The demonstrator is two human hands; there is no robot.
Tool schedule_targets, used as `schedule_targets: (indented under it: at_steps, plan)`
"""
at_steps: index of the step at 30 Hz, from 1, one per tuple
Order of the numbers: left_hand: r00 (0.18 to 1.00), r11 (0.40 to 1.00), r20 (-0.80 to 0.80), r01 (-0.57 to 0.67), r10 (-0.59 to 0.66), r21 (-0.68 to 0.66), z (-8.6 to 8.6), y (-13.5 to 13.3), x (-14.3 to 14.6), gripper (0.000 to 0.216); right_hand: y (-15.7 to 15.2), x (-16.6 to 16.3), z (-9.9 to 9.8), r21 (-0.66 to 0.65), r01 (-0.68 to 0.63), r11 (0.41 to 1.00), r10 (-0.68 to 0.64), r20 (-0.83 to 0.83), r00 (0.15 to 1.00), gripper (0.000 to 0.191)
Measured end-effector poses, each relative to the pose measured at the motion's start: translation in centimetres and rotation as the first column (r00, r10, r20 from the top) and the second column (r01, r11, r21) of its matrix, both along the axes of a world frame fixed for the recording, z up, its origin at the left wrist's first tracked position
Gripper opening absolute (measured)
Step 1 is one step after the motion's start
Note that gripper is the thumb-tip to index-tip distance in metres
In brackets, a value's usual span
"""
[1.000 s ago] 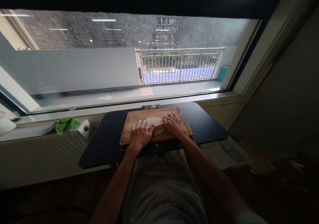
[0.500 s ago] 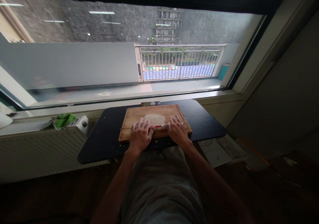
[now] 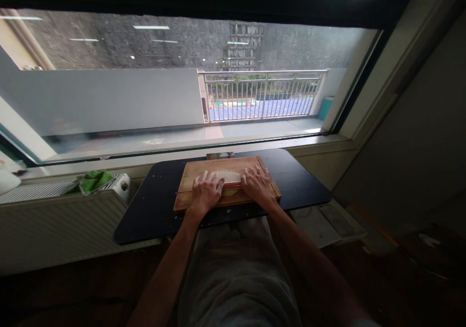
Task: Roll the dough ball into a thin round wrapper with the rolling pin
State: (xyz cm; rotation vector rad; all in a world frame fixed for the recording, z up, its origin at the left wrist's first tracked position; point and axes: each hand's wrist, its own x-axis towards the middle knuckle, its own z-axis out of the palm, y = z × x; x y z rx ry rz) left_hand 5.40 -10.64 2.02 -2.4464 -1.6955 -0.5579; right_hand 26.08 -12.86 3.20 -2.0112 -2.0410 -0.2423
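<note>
A flat sheet of pale dough (image 3: 229,175) lies on a wooden cutting board (image 3: 187,198). Across the dough runs a thin rolling pin (image 3: 232,185), reddish along its visible middle, with dough showing on both its far and near sides. My left hand (image 3: 207,191) presses over the pin's left end, fingers pointing forward and dusted with flour. Over the right end lies my right hand (image 3: 257,185), also floury, its fingers bent forward across it. Both ends of the pin are hidden beneath my hands.
The board rests on a small black table (image 3: 145,208) with scattered crumbs. A small flat picture-like object (image 3: 220,155) sits behind the board. A radiator (image 3: 65,230) with a green cloth (image 3: 95,181) stands at left. Ahead is a window sill (image 3: 306,140).
My hands have pushed the rolling pin away from me over the dough, so dough now shows on its near side. The view has tilted slightly upward.
</note>
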Motion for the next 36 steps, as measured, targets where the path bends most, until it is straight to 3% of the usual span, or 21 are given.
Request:
schedule_targets:
  at_steps: [10,16,25,32,36]
  plan:
    - [0.998,0.996,0.015,0.055,-0.056,0.073,-1.5,-2.6,-1.2,0.058,-4.4,-0.9,-1.0,0.02,0.028,0.999,-0.026,-0.089,0.996,0.058]
    - [0.999,0.995,0.026,0.019,-0.022,0.096,-1.8,-2.7,-0.8,0.059,-1.1,0.1,-0.3,0.046,0.042,0.998,-0.041,-0.025,0.999,0.052]
    - [1.0,0.987,0.015,-0.022,0.02,0.157,-2.2,-6.3,-0.2,0.06,4.1,0.3,1.8,-0.135,-0.155,0.979,0.166,0.073,0.983,0.048]
    - [0.998,0.974,-0.018,0.059,-0.056,0.22,-2.1,-9.0,0.7,0.062,3.6,1.5,0.1,-0.097,-0.179,0.979,0.185,0.063,0.981,0.046]
    - [0.994,0.963,-0.041,0.108,-0.101,0.247,-2.7,-11.0,1.3,0.068,3.0,2.3,-0.6,-0.089,-0.114,0.99,0.117,0.034,0.993,0.048]
